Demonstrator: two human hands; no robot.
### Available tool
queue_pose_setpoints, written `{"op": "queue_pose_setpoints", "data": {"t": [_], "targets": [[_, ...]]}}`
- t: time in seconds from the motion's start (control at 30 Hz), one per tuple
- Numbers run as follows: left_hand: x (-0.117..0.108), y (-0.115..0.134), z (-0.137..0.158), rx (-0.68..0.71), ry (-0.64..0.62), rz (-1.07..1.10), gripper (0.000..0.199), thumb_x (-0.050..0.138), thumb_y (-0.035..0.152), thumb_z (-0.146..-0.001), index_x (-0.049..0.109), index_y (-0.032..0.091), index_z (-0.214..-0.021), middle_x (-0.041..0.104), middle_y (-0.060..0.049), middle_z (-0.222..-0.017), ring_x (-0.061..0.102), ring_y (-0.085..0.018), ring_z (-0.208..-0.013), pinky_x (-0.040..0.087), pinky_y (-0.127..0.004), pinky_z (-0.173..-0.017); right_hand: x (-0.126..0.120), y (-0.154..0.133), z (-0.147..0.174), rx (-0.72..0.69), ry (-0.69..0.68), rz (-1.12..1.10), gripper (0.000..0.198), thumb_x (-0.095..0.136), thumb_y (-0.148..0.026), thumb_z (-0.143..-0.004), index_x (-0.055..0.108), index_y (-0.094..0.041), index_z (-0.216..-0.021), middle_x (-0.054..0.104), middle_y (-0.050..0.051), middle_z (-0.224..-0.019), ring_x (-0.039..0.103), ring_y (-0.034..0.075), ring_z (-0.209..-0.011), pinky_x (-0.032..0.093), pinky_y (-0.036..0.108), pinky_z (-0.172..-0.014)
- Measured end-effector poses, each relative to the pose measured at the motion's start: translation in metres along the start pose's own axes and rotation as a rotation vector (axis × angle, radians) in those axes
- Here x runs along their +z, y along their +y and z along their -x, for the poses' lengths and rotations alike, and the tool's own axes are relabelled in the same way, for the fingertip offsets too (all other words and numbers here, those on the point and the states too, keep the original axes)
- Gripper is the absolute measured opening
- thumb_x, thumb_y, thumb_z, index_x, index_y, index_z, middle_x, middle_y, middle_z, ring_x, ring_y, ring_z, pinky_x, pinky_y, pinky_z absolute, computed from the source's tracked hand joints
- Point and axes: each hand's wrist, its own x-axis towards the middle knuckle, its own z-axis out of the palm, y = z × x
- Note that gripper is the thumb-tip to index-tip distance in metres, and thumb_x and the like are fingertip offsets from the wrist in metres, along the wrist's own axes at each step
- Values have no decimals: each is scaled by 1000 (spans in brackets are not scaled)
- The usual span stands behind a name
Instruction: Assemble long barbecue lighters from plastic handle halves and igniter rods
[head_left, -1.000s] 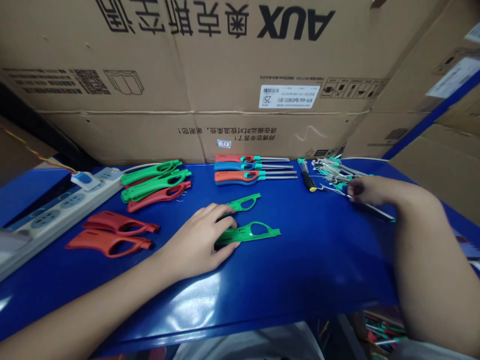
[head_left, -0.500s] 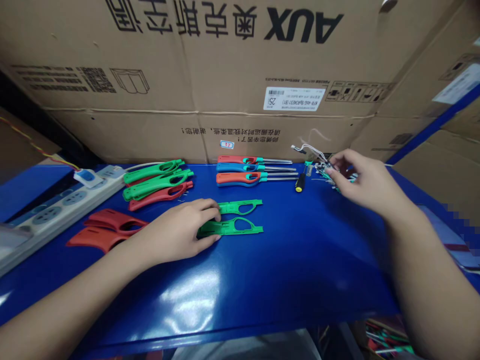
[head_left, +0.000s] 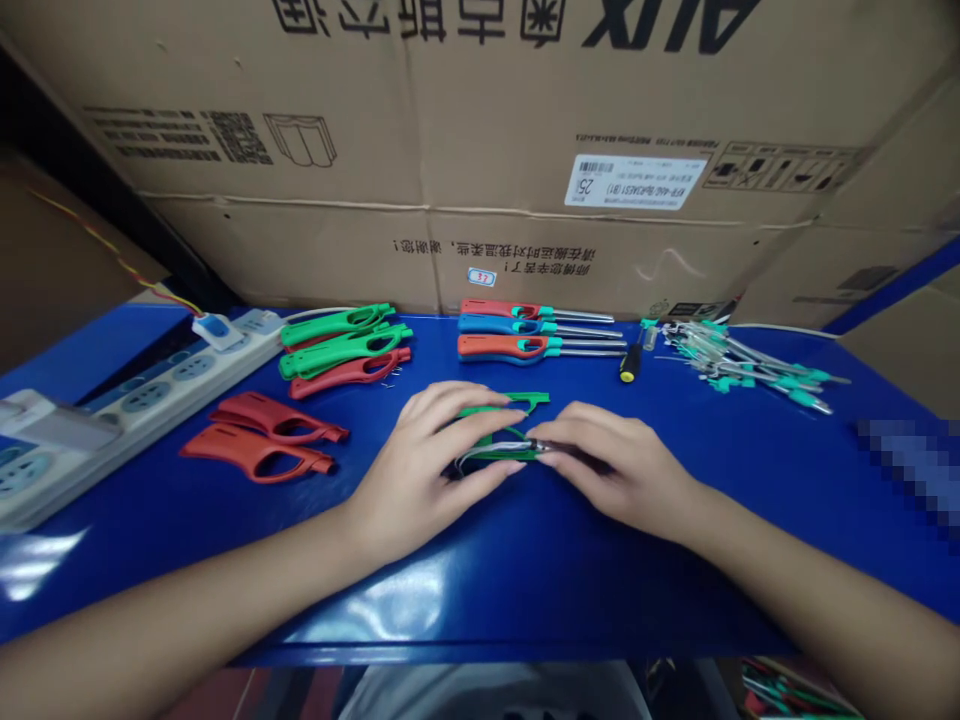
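Observation:
Two green lighter shell halves point(head_left: 541, 398) lie on the blue table, mostly covered by my hands. My right hand point(head_left: 619, 465) pinches a small dark igniter part with thin white wires point(head_left: 491, 450), held over the nearer half. My left hand point(head_left: 439, 465) rests over the shells' left end, its thumb and fingers apart on either side of the wires. How firmly the left fingers touch the shells is hidden.
Assembled lighters point(head_left: 502, 347) lie behind, beside a screwdriver point(head_left: 630, 362). Several wired metal-tube assemblies point(head_left: 750, 365) are piled at right. Green shells point(head_left: 341, 352), red shells point(head_left: 262, 450) and a power strip point(head_left: 191, 370) are at left. Cardboard point(head_left: 375, 250) stands behind.
My right hand has come left from the pile with the wired part, down to the green shells. My left hand has stayed at the shells with its fingers spread. The view has shifted slightly.

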Motion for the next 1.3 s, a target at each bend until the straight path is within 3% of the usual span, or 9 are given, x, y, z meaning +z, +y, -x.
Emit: {"op": "queue_pose_setpoints", "data": {"t": [0.17,0.33,0.6,0.8,0.97,1.1,1.3], "targets": [[2,-2,3,71,-2,20,17,69,27,-94,72,27,-111,79,2,-100,66,-19,-103,45,-37,-95,9,-3,1,-38,15,-70,13,57,-25,-100,66,-22,-109,70,4,-90,66,12,-78,51,22,-67],[5,-5,3,131,65,64,13,74,23,-90,75,24,-103,80,1,-95,67,-18,-95,44,-35,-91,11,-1,3,-49,61,-103,7,63,-22,-96,65,-18,-101,67,3,-82,63,12,-73,50,22,-64],[9,-9,4,185,53,115,16,75,17,-88,77,23,-103,79,1,-90,68,-18,-89,43,-35,-88,9,-1,3,-106,-11,-72,10,59,-21,-98,66,-15,-98,70,5,-84,64,13,-76,51,23,-68],[11,-9,4,108,-17,221,11,76,16,-87,79,20,-97,77,0,-83,68,-15,-83,45,-33,-84,9,0,6,-156,-67,65,17,55,-25,-101,67,-13,-101,71,7,-86,65,15,-75,51,25,-67],[13,-9,3,71,-53,320,6,78,15,-84,80,17,-89,77,-1,-79,69,-15,-78,48,-31,-79,9,-1,7,-338,-14,337,22,50,-24,-103,67,-13,-92,71,6,-80,61,15,-70,47,27,-60],[16,-9,1,-36,-81,464,4,80,14,-82,80,16,-86,78,-3,-76,70,-15,-72,53,-29,-74,8,-1,5,-374,-44,392,26,48,-23,-104,67,-14,-88,70,5,-78,59,14,-64,43,27,-55],[20,-4,0,-314,-73,542,3,80,20,-81,80,17,-83,78,-3,-80,72,-16,-74,56,-26,-72,2,1,5,-290,-72,364,22,52,-23,-101,63,-10,-116,71,8,-91,66,16,-77,48,27,-61]]}}
